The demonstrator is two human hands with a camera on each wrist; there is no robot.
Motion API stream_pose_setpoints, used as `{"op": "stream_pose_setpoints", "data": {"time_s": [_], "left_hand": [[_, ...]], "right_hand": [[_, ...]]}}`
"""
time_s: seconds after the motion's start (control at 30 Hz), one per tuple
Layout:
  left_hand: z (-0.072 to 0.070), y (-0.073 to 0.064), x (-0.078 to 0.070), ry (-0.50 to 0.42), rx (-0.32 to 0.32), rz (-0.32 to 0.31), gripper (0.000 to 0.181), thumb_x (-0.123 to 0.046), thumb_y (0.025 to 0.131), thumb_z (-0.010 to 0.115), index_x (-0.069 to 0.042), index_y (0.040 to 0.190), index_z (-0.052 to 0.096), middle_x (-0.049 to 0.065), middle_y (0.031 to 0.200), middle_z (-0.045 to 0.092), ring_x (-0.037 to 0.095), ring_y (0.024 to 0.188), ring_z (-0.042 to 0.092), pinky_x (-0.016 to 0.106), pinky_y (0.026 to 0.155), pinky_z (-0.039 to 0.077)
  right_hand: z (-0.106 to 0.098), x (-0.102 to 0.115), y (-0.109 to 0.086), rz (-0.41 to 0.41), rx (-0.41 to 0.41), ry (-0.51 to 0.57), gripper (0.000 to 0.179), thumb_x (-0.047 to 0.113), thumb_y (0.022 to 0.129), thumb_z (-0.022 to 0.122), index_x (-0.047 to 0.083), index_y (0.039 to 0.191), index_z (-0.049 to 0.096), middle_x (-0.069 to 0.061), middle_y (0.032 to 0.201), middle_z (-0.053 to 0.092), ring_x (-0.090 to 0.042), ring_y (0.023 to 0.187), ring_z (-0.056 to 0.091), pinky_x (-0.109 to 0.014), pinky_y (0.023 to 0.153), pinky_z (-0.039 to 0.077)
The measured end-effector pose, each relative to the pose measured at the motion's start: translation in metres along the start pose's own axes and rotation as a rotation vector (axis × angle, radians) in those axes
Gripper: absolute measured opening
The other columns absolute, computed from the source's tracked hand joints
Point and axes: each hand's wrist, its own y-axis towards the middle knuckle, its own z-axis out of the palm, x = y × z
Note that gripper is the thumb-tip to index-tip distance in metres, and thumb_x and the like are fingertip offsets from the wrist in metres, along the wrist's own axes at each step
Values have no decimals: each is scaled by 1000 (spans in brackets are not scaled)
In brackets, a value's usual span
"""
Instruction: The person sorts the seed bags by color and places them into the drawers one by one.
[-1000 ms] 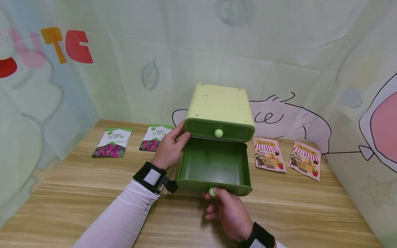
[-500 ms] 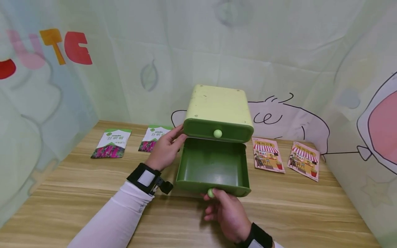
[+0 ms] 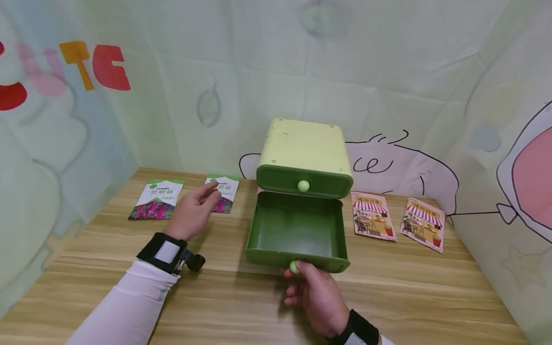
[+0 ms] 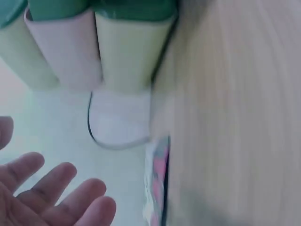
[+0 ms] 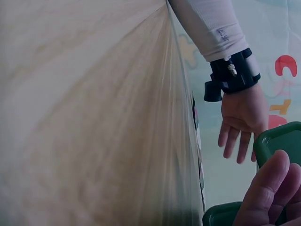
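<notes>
the right hand (image 3: pixel 321 297) pinches the round knob (image 3: pixel 294 267) of the lower drawer (image 3: pixel 271 258), pulled out from the yellow-topped cabinet (image 3: pixel 307 143). the left hand (image 3: pixel 192 213), relaxed and holding nothing, is near a green-and-white packet (image 3: pixel 229 186); another green-and-white packet (image 3: pixel 157 192) lies farther left. two pink packets (image 3: pixel 373 215) lie right of the cabinet on the wooden table (image 3: pixel 241 306).

The right hand (image 3: pixel 321 297) pinches the pale knob (image 3: pixel 294 267) of a pulled-out green drawer (image 3: pixel 297 227), while a white-and-magenta packet (image 3: pixel 228 188) lies flat, apparently below the left hand (image 3: pixel 191 214).
</notes>
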Motion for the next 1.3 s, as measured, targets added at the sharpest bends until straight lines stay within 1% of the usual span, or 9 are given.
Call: {"op": "stream_pose_setpoints", "data": {"time_s": [0.23,0.33,0.4,0.47,0.57,0.7,0.93,1.07,1.3], "left_hand": [[-28,-5,29,177,-72,-111,67,-57,96,35,-9,142,40,20,135,48,39,114,46,59,89,43],[-41,-6,40,250,-112,-150,64,-52,98,35,-5,141,40,24,134,47,42,114,45,61,88,42],[-49,-6,48,289,-133,-192,63,-50,98,34,-3,141,40,26,132,48,43,113,45,61,88,41],[-55,-6,56,318,-136,-244,64,-49,98,34,-1,141,38,29,129,49,44,112,45,62,88,40],[-60,-6,67,349,-113,-320,68,-48,97,34,4,142,33,33,129,45,47,114,41,63,92,37],[-63,-7,78,355,-81,-381,71,-46,96,36,9,141,29,37,134,37,50,119,34,64,96,33],[-67,-9,81,372,-65,-415,75,-47,95,39,11,141,25,42,133,31,54,117,30,65,95,31],[-69,-10,82,394,-28,-416,78,-49,95,39,11,142,22,44,131,29,57,113,31,67,93,32],[-72,-11,83,416,48,-456,83,-52,94,40,12,142,19,48,131,22,61,112,26,69,93,29]], "right_hand": [[-1,0,0,4,5,4,24,28,93,54,7,86,64,-12,98,66,-15,63,56,-32,57,55],[-1,0,-1,6,4,-3,25,29,93,54,7,87,64,-12,100,65,-15,63,56,-32,58,55],[-1,1,-1,5,2,-7,26,30,94,54,7,87,64,-13,102,65,-15,63,56,-32,58,55],[-1,2,0,4,3,-14,27,31,94,54,7,87,64,-12,101,65,-15,63,56,-32,59,55],[-1,2,0,3,5,-15,27,32,94,54,7,87,64,-11,100,65,-15,64,56,-33,59,55],[-1,1,0,3,6,-3,27,32,94,54,8,86,63,-11,100,65,-15,64,56,-32,59,55],[-1,0,0,1,12,-5,26,32,94,54,9,86,63,-10,100,65,-15,64,56,-32,59,55],[-1,0,-1,2,12,-3,26,32,94,54,9,86,63,-10,100,65,-15,64,56,-32,59,55],[0,0,-1,1,10,4,26,31,94,55,8,86,64,-10,99,65,-15,63,56,-32,58,55]]}}
